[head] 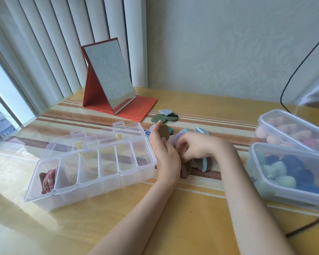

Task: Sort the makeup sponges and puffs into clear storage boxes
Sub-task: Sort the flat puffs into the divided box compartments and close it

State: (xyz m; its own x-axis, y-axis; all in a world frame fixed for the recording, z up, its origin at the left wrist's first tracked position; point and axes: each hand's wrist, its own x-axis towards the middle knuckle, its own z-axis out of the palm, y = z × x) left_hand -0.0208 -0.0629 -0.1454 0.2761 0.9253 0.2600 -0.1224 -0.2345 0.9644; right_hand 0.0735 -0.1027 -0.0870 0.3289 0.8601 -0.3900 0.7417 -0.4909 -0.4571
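My left hand [166, 153] holds a brown round puff [164, 132] upright between thumb and fingers. My right hand [197, 146] is curled over a pile of flat puffs at the table's middle, fingers pinching a pale purple puff [180, 137]. More puffs lie below the hands, a brown one with a blue strap [203, 163] among them. Green and blue puffs [164, 117] lie farther back. A clear divided box [92, 173] stands open at left, with a red checked puff [48, 180] in its leftmost compartment.
Two clear tubs stand at the right: the far one [291, 131] holds pink sponges, the near one [287, 173] green and dark blue sponges. A red folding mirror [109, 78] stands at the back. A black cable [302, 227] runs along the right edge.
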